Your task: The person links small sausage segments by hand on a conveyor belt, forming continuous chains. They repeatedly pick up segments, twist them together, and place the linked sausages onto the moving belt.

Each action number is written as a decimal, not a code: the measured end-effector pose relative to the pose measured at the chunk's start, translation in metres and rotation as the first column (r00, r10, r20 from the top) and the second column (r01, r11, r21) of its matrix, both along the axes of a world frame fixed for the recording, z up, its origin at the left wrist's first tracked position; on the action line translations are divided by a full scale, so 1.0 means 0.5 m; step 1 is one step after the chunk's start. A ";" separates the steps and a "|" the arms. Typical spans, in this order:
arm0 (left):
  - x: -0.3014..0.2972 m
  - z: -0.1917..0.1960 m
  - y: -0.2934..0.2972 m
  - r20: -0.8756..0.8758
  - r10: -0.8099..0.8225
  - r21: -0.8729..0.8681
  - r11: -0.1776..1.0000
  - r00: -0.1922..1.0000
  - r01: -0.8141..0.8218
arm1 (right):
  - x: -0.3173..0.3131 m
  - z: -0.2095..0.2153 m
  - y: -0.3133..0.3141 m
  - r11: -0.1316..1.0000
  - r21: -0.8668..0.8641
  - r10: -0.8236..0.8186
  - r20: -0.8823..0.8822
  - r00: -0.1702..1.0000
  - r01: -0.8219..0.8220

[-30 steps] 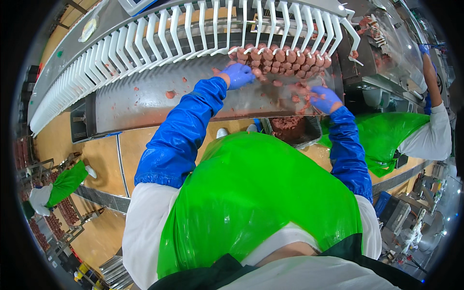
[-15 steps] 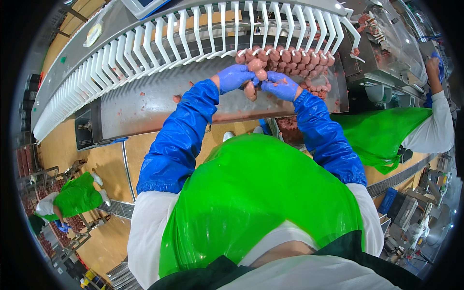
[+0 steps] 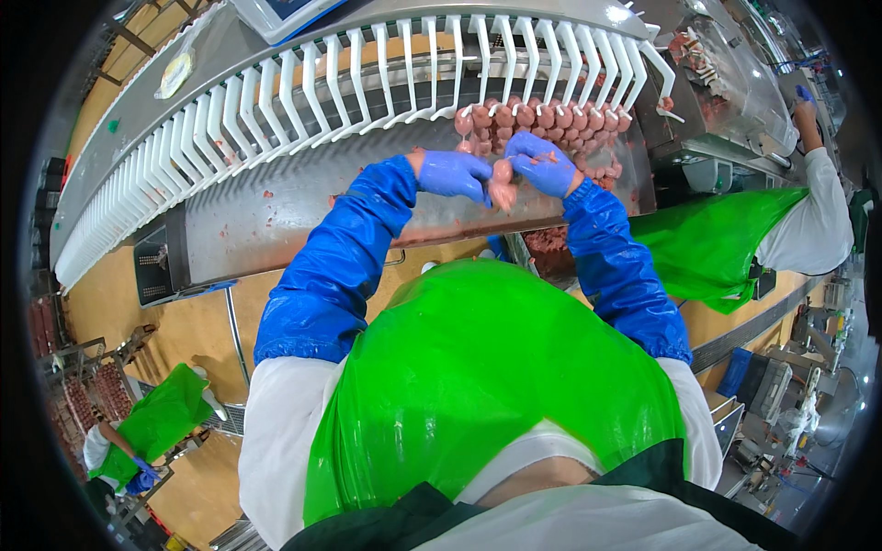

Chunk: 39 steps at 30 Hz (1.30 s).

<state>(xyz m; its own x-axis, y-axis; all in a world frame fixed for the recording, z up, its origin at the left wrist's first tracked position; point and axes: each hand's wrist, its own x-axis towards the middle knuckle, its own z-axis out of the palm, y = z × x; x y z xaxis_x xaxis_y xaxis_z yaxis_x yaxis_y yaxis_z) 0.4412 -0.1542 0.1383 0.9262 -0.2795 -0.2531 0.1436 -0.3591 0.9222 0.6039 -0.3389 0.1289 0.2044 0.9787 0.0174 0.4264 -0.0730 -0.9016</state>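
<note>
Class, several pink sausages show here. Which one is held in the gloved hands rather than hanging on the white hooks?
The sausage pinched between the left hand and right hand. It sits below the hanging row, which dangles from the hooks.

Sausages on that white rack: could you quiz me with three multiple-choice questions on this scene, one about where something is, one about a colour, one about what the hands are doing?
1. Where do the hung sausages sit on the white hook rack?
A. toward its right end
B. at its far left end
C. on the floor

2. What colour is the person's apron?
A. red
B. green
C. black

3. What are the left hand and right hand doing?
A. resting apart on the steel trough
B. hanging at the sides
C. together on a sausage link

Answers: 1 A, the pink links crowd the right-hand hooks. 2 B, bright green plastic covers the chest. 3 C, both blue gloves meet around one link.
</note>
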 end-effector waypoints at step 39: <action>-0.348 -0.209 0.018 -0.352 0.905 -0.056 0.237 0.241 -0.970 | 0.469 -0.395 -0.361 0.436 -0.373 -0.821 0.208 0.532 0.819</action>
